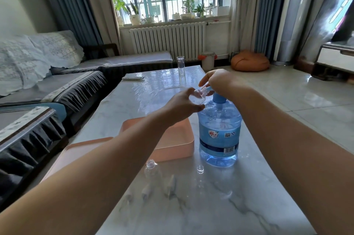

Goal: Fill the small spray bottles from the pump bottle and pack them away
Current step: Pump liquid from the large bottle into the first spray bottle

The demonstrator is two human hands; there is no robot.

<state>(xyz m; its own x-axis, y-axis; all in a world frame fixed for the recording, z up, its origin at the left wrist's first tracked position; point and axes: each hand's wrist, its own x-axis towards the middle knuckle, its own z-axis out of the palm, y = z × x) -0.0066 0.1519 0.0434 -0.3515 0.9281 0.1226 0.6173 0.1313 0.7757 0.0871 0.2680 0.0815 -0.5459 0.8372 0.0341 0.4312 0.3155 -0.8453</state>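
A large blue water bottle (pixel 219 135) with a blue pump on top stands on the marble table (pixel 191 206). My left hand (pixel 182 105) grips a small clear spray bottle (pixel 197 97), tilted with its neck at the pump's spout. My right hand (pixel 216 79) sits on the pump head (pixel 218 98), fingers curled over the spout. Nearer me, another small clear bottle (pixel 152 170) lies open on the table. Beside it are clear spray heads (pixel 169 185) and a small clear cap (pixel 200 169).
Two pink trays (pixel 178 144) lie left of the big bottle, partly under my left arm. A tall glass (pixel 180 65) and a remote (pixel 133 77) sit at the table's far end. A sofa runs along the left; tiled floor lies to the right.
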